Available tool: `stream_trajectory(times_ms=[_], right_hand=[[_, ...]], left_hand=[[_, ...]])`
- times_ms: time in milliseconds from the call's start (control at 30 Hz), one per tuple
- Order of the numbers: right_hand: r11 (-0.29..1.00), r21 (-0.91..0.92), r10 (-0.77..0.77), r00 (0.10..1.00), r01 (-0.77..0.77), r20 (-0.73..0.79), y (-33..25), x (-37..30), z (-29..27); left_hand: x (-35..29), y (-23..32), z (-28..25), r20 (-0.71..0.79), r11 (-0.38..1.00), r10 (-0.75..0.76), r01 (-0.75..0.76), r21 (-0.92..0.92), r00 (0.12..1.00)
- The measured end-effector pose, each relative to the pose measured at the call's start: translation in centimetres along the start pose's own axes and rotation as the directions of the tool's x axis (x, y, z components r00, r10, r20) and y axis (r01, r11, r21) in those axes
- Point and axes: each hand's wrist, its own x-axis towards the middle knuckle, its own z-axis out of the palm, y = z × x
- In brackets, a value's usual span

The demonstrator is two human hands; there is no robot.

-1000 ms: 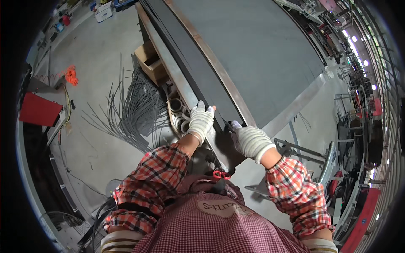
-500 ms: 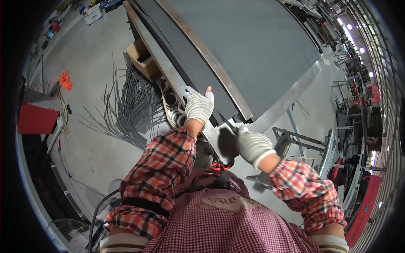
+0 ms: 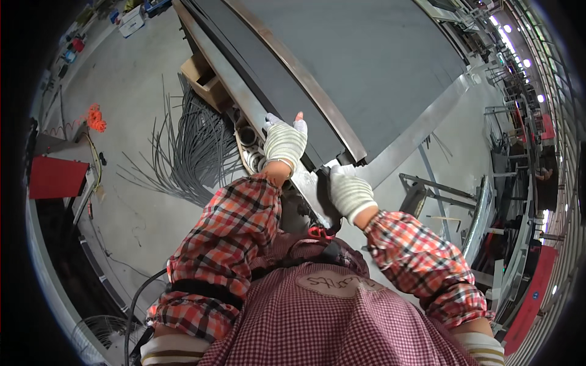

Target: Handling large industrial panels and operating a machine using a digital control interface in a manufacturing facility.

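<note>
A large metal frame [image 3: 390, 160] around a dark grey panel [image 3: 372, 67] lies in front of me. My left hand [image 3: 285, 141], in a white striped glove with bare fingertips, rests on the frame's left bar [image 3: 235, 91] beside a dark channel. Its thumb stands apart from the fingers. At the near corner, my right hand [image 3: 351, 192], gloved alike, is closed on a thin black piece [image 3: 322, 177]; whether this is a strip or a tool I cannot tell. Red-handled scissors [image 3: 320, 233] sit close to my waist.
Left of the frame, a bundle of thin grey strips [image 3: 192, 146] spreads over the floor, with an open cardboard box [image 3: 206, 80] and rolls of tape [image 3: 253, 160] near it. A metal stand [image 3: 436, 194] is at the right. A red panel [image 3: 58, 177] stands far left.
My right hand has moved left and slightly up along the near corner, bringing the black piece closer to my left hand. The left hand has barely shifted.
</note>
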Motion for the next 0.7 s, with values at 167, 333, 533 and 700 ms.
stream_trajectory(times_ms=[167,333,533,700], right_hand=[[0.991,0.101,0.076,0.994,-0.084,0.08,1.5,-2.0,1.5],[0.998,0.043,-0.034,0.999,0.036,-0.036,1.4,-1.0,3.3],[0.988,0.088,0.121,0.988,-0.13,0.096,2.5,-4.4,4.0],[0.977,0.19,0.092,0.995,-0.099,0.045,3.3,-6.5,4.7]], left_hand=[[-0.4,0.2,0.2,0.027,0.999,-0.047,0.046,0.017,0.999],[-0.2,-0.5,0.4,-0.05,0.997,-0.009,0.013,0.082,0.999],[0.8,-1.1,1.1,-0.056,0.995,0.023,-0.017,0.098,0.998],[1.1,-1.7,0.4,-0.023,0.998,0.03,-0.029,0.06,0.999]])
